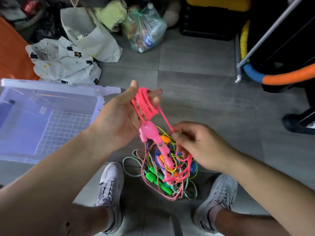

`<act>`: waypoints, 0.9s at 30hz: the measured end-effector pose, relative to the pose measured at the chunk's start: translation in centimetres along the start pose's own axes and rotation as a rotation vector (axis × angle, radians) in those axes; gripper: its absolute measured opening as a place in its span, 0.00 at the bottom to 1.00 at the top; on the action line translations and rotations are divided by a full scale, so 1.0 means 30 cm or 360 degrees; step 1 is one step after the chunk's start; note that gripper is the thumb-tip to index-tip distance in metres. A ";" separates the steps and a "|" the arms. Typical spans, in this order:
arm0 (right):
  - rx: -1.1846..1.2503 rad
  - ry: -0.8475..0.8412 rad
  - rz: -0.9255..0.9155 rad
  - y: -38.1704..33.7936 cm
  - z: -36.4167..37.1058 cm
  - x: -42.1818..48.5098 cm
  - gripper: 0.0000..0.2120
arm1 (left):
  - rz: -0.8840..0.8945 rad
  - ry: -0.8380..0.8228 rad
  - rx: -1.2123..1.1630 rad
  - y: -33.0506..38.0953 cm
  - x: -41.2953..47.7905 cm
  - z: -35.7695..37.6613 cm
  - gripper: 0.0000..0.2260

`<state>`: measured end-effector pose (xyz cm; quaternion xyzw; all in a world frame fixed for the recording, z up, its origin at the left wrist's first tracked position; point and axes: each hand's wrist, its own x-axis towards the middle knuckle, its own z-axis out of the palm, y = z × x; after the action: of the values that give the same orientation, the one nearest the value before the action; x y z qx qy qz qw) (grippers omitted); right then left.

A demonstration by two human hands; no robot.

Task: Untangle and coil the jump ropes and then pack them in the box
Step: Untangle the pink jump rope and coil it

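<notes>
My left hand [122, 114] is raised palm up, and several loops of the pink jump rope [144, 104] are wound round its fingers. The rope's pink handle [149, 132] hangs below that palm. My right hand [196, 145] pinches the free pink strand at about [172, 130], and more pink cord drapes under its fingers. A tangled pile of jump ropes [163, 171] in green, yellow, blue, orange and braided cord lies on the floor between my shoes. The clear plastic box [100, 101] stands open at the left.
Grey tiled floor [196, 79] lies ahead. White cloth bags [68, 60] and a plastic bag of bottles [144, 31] sit beyond the box. A padded hoop [281, 77] and a metal frame [238, 72] are at the right. My shoes [110, 188] flank the pile.
</notes>
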<state>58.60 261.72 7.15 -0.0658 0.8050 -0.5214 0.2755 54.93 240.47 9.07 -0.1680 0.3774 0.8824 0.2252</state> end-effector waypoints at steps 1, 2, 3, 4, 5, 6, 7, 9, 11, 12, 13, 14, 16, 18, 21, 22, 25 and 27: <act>0.0013 -0.0075 -0.0019 -0.010 0.001 -0.007 0.09 | 0.0014 0.0004 0.0085 -0.007 0.000 0.004 0.20; -0.0003 -0.0142 -0.0043 -0.022 -0.002 -0.010 0.07 | 0.0015 0.0007 0.0166 -0.017 -0.003 0.012 0.19; -0.0030 -0.0218 -0.0068 -0.034 -0.004 -0.014 0.07 | 0.0013 0.0006 0.0251 -0.031 -0.009 0.016 0.18; -0.0055 -0.0291 -0.0088 -0.047 -0.008 -0.018 0.06 | 0.0021 0.0002 0.0368 -0.046 -0.016 0.022 0.18; -0.0058 -0.0358 -0.0102 -0.058 -0.013 -0.021 0.06 | 0.0051 0.0007 0.0540 -0.061 -0.025 0.024 0.19; -0.0034 -0.0418 -0.0106 -0.067 -0.021 -0.026 0.06 | 0.0108 0.0007 0.0763 -0.076 -0.037 0.026 0.21; 0.0013 -0.0482 -0.0104 -0.074 -0.033 -0.032 0.06 | 0.0181 -0.0043 0.1012 -0.088 -0.052 0.028 0.22; 0.0116 -0.0611 -0.0074 -0.090 -0.070 -0.043 0.06 | 0.0280 -0.0275 0.1436 -0.114 -0.081 0.032 0.20; 0.0223 -0.0643 -0.0071 -0.095 -0.117 -0.039 0.05 | 0.0196 -0.0462 0.1638 -0.131 -0.100 0.035 0.19; 0.0263 -0.0566 -0.0075 -0.091 -0.140 -0.029 0.05 | 0.0152 -0.0502 0.1663 -0.129 -0.104 0.037 0.18; 0.0278 -0.0446 -0.0081 -0.080 -0.162 -0.018 0.04 | 0.0127 -0.0519 0.1639 -0.123 -0.102 0.035 0.16; 0.0251 -0.0315 -0.0095 -0.070 -0.178 -0.008 0.03 | 0.0113 -0.0531 0.1575 -0.114 -0.100 0.035 0.14; 0.0164 -0.0134 -0.0149 -0.047 -0.189 0.006 0.04 | 0.0074 -0.0542 0.1413 -0.097 -0.085 0.029 0.14; 0.0077 -0.0089 -0.0175 -0.035 -0.179 0.014 0.08 | -0.0007 -0.0515 0.1226 -0.079 -0.069 0.024 0.14; -0.0124 -0.0004 -0.0189 -0.021 -0.170 0.017 0.19 | -0.0180 -0.0423 0.0904 -0.063 -0.060 0.030 0.12; -0.0144 0.0038 -0.0186 -0.018 -0.175 0.018 0.21 | -0.0226 -0.0372 0.0795 -0.058 -0.058 0.031 0.11; -0.0029 0.0072 -0.0128 -0.009 -0.183 0.026 0.15 | -0.0319 -0.0311 0.0471 -0.034 -0.055 0.023 0.08; 0.0115 0.0031 -0.0060 -0.003 -0.173 0.029 0.10 | -0.0335 -0.0304 0.0230 -0.015 -0.052 0.024 0.10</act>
<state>55.19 265.52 8.47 -0.0660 0.7869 -0.5558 0.2600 56.39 240.86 9.99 -0.1051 0.3970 0.8365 0.3628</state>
